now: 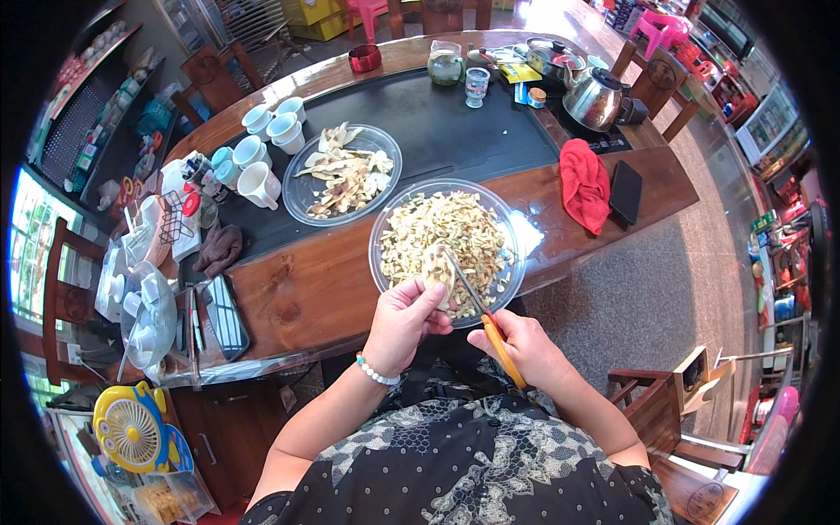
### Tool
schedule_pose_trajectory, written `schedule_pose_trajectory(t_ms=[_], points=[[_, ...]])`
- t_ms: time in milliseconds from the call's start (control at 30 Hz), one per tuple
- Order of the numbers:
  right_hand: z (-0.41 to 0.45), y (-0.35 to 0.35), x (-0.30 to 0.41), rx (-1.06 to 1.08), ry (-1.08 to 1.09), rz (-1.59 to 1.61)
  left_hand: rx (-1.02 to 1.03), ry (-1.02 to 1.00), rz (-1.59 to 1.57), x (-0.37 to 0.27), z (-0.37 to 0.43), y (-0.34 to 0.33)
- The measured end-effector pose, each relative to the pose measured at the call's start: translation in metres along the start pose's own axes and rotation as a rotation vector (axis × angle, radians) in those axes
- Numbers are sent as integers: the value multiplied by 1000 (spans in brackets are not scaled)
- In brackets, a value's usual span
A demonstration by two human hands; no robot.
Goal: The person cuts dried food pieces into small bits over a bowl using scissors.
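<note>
Between its thumb and fingers, my left hand (410,321) pinches a pale dried slice (438,266) above the near part of a clear plastic tray. My right hand (528,344) grips scissors with orange handles (502,351); their blades point up and left, against the slice's right edge. Small pale cut pieces (440,226) fill the round clear tray (518,252) under both hands. Behind it to the left, a second round clear tray (396,147) bears larger dried slices (344,174), some brown. What exactly the dried food is, I cannot tell.
Cups (259,184) stand left of the trays, near a dark cloth (218,249) and a phone (225,318). To the right lie a red cloth (584,187) and a black phone (625,192). A steel kettle (592,100) and a glass pitcher (445,63) stand farther back.
</note>
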State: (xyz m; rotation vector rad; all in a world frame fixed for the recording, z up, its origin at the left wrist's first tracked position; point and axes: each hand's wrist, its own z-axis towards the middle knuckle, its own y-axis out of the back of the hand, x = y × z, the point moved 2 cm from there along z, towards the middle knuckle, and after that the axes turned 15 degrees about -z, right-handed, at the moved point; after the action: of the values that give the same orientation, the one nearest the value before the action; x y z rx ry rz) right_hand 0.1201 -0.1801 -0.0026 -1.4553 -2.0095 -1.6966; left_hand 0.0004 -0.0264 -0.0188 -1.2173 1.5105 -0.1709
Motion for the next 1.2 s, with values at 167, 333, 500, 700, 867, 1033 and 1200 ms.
schedule_pose_trajectory(t_ms=[167, 333, 500, 700, 867, 1033, 1200], points=[[-2, 1, 1, -1, -14, 51, -4, -11, -18, 0, 0, 1], [-4, 7, 2, -19, -5, 123, -16, -31, -24, 0, 0, 1], [-4, 8, -2, -12, 47, 75, 0, -33, -5, 1, 1, 2], [-1, 10, 2, 13, 13, -5, 24, -1, 39, 2, -1, 0], [-4, 10, 1, 38, -18, 82, 26, -6, 17, 3, -1, 1], [-3, 9, -5, -21, 23, 33, 14, -2, 17, 4, -1, 1], [-2, 12, 0, -12, 27, -9, 43, 33, 50, 6, -1, 3]])
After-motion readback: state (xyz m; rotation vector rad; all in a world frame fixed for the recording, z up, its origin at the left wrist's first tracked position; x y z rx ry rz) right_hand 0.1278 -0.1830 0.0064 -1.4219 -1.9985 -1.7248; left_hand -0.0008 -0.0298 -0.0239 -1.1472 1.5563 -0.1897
